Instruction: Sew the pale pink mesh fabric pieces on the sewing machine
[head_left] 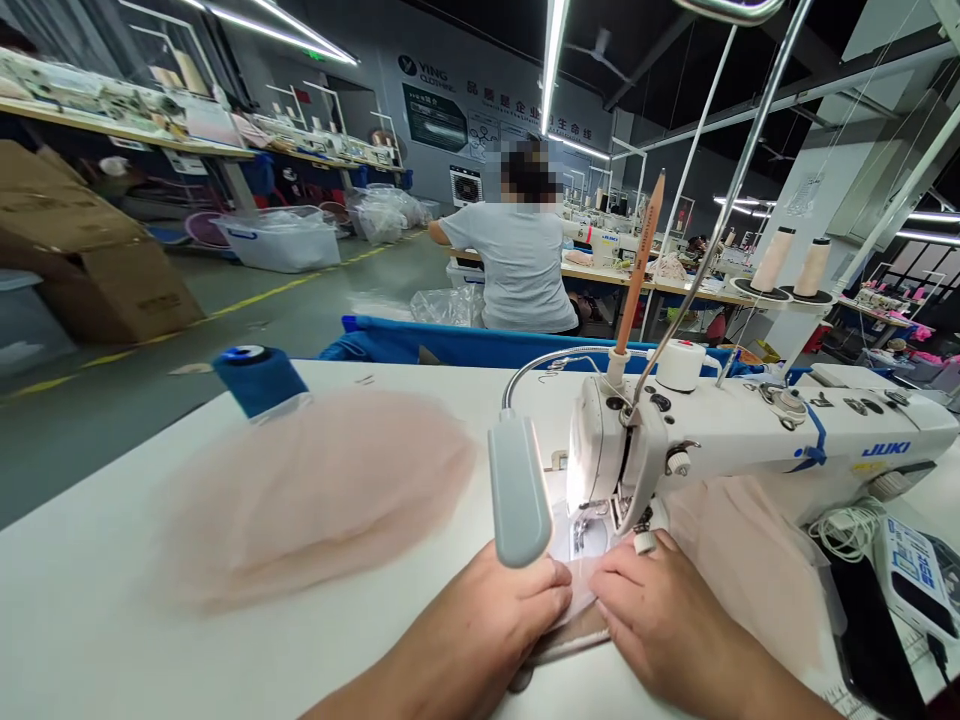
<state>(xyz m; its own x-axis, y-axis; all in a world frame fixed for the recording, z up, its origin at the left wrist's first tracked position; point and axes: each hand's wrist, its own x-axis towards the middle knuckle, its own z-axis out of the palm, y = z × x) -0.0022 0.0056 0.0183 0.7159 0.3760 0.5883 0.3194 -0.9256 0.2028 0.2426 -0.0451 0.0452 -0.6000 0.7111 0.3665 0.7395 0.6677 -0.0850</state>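
A white sewing machine (750, 440) stands at the right, and its needle area is lit. Sheer pale pink fabric (581, 590) lies in front of the presser foot (619, 510). My left hand (499, 600) is closed on the left side of this fabric, fingers curled at its edge. Facing it across a narrow gap, my right hand (660, 605) pinches the fabric from the right, close below the needle area. More of the pale fabric (750, 560) spreads under the machine arm. A grey lamp head (519, 490) hangs just above my left hand and hides part of the work.
A heap of sheer pink fabric (322, 490) lies on the white table (90, 570) at the left, beside a blue thread cone (259, 380). A black phone (874, 630) and a coiled white cable (847, 528) lie at the right. A person in a light shirt (521, 265) sits ahead.
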